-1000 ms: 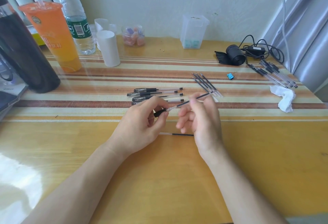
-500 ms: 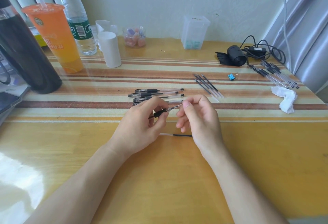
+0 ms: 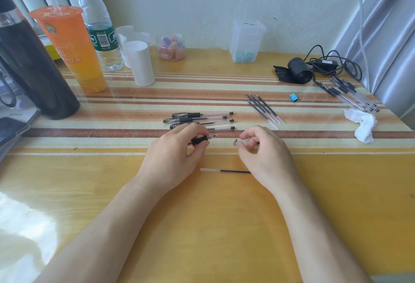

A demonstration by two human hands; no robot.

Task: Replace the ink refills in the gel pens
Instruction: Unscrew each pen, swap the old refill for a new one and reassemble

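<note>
Yellow wood counter (image 3: 112, 193) against a pale wall, with a striped mat (image 3: 112, 139) across it. Left hand (image 3: 170, 159) curls round a pen (image 3: 199, 140) by its black grip, point sticking out to the right. Right hand (image 3: 262, 152), fingers curled, pinches a small dark tip (image 3: 235, 142) near that point, apart from it. One refill (image 3: 224, 171) lies on the counter between the hands; four pens (image 3: 199, 121) and spare refills (image 3: 262, 107) lie on the mat beyond.
</note>
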